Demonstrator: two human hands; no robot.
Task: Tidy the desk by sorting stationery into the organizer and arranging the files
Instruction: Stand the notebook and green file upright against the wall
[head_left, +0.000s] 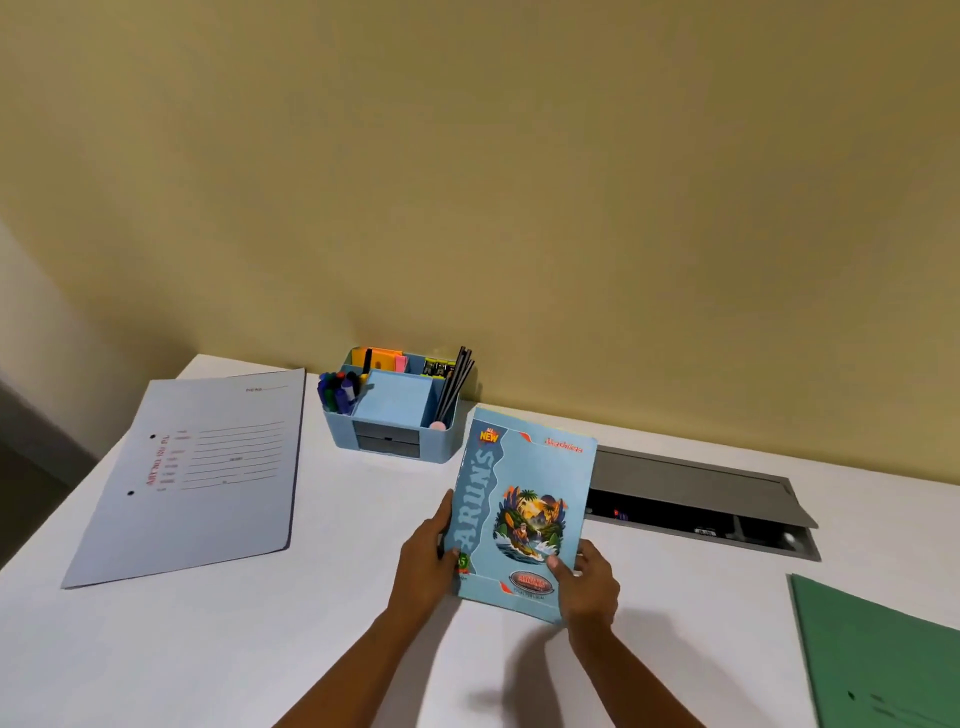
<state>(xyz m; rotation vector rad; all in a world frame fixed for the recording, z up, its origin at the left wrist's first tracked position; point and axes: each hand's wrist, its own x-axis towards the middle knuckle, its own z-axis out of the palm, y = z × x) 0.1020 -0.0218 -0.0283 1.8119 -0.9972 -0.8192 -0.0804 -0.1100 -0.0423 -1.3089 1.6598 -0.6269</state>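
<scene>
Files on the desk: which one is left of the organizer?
The pale lavender file, with red print and two punch holes. The green file lies far right of the organizer, cut off by the frame.

Glossy paper notebook (522, 512), matt card file (208, 483), smooth plastic organizer (395, 410), matt white desk (337, 597)

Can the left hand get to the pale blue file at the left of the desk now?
Probably yes, though not at once. Only bare desk lies between the left hand and the pale blue file. But that hand grips the notebook at its left edge and must let go first.
</scene>
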